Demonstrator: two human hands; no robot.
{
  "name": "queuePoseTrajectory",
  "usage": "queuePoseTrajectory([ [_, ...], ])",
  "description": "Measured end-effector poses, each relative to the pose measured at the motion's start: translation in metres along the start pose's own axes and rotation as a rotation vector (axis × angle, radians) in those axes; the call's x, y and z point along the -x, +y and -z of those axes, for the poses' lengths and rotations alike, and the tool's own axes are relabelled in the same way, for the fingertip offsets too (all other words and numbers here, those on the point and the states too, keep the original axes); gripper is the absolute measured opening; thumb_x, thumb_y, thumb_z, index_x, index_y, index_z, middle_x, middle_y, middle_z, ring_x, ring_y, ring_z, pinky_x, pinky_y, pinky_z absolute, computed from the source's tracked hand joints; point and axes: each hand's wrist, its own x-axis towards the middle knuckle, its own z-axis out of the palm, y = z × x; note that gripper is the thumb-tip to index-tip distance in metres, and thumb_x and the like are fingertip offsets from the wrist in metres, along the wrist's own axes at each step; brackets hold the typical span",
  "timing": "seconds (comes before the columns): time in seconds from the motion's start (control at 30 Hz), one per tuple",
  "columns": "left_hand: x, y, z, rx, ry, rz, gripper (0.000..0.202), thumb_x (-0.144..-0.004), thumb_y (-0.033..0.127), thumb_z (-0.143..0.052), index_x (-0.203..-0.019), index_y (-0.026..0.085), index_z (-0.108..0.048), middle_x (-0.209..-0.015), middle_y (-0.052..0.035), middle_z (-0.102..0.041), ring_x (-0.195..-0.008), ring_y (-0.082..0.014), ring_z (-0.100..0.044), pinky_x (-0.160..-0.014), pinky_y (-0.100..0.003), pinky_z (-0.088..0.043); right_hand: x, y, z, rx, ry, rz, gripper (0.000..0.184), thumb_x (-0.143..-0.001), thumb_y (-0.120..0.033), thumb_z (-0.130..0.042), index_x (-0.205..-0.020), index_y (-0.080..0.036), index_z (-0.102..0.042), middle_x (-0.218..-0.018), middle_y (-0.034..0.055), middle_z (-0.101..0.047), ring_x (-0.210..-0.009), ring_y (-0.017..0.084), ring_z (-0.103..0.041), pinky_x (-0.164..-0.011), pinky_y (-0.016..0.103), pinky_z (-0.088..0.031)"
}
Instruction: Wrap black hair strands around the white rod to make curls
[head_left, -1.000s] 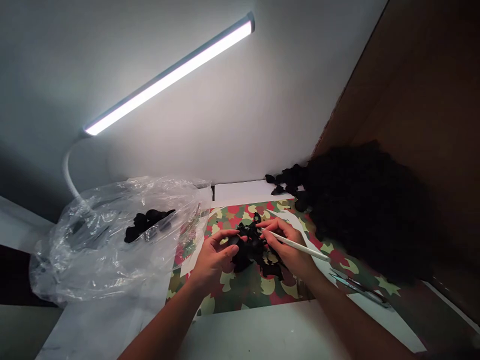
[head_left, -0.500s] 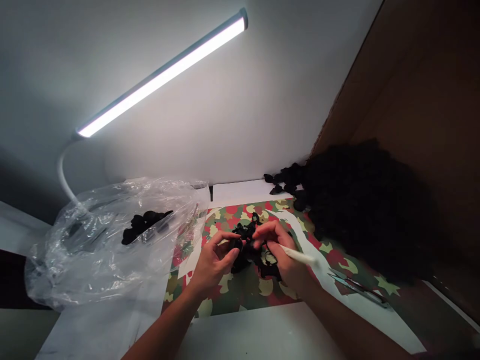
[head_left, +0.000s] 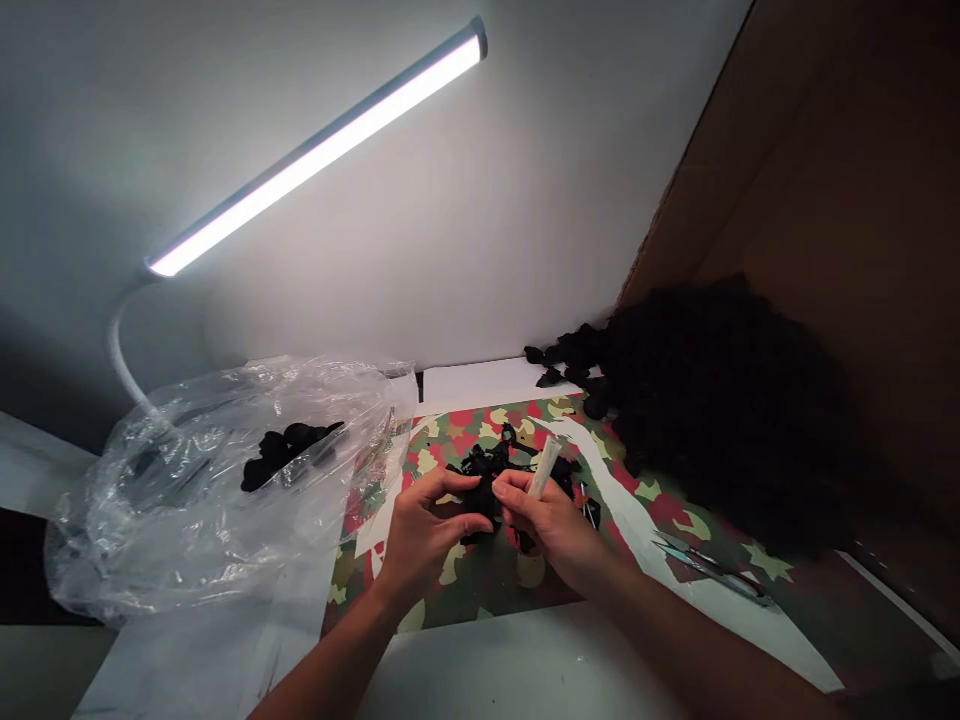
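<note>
Left hand [head_left: 424, 530] and right hand [head_left: 551, 520] pinch the small black crinkled pieces [head_left: 487, 465] over the camouflage-print mat [head_left: 480, 580]. Right grip also clasps a slim white stick [head_left: 543, 467]. Probably teasing pieces apart; needs a fine fingertip pull.

Under the fingers [head_left: 450, 485] lies a camouflage-patterned mat [head_left: 487, 580] in green, red and cream, on a white tabletop [head_left: 510, 670]. Left of the fingers, near them, a crumpled clear plastic bag [head_left: 187, 520] holds a few dark lumps [head_left: 289, 450]. Above and left of the fingers, a lit lamp bar [head_left: 315, 150] slants across a white wall [head_left: 487, 230]. To their right, well apart, a large dark frizzy heap [head_left: 720, 410] rests against a brown board [head_left: 847, 150]. A thin metal tool [head_left: 712, 570] lies on the mat, right of the fingers
</note>
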Motion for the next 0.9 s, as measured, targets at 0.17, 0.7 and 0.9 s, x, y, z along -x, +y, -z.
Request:
queuePoseTrajectory([
  [0.17, -0.002, 0.004, 0.007, -0.037, -0.010, -0.109, 0.028, -0.063, 0.025, -0.092, -0.086, 0.017, -0.079, -0.101, -0.0102, -0.071, -0.092, -0.0249, -0.071, -0.075, -0.033, -0.064, 0.001, -0.003, -0.001, -0.150, -0.066, -0.078, 0.043, -0.083, -0.054, -0.071, -0.069, -0.020, -0.047, -0.061, -0.0057, -0.037, -0.055, 0.010, -0.029, -0.050, 0.023, -0.024],
  [0.7, 0.002, 0.005, -0.003, -0.053, -0.031, 0.080, 0.023, -0.066, 0.032, -0.087, -0.074, 0.016, -0.073, -0.065, -0.0022, -0.068, -0.056, -0.0143, -0.062, -0.052, -0.025, -0.052, 0.003, -0.010, 0.006, 0.532, 0.067, 0.514, 0.009, -0.092, -0.028, -0.065, -0.089, -0.023, -0.073, -0.082, 0.0013, -0.064, -0.071, 0.017, -0.059, -0.065, 0.029, -0.046],
  [0.9, 0.000, 0.000, -0.005, -0.103, -0.068, 0.095, 0.022, -0.071, 0.033, -0.084, -0.079, 0.017, -0.072, -0.071, -0.0033, -0.072, -0.065, -0.0169, -0.065, -0.056, -0.025, -0.051, 0.003, -0.005, -0.001, 0.757, 0.172, 0.648, 0.022, -0.087, -0.008, -0.049, -0.072, -0.022, -0.055, -0.073, 0.0006, -0.059, -0.068, 0.017, -0.053, -0.064, 0.030, -0.039],
])
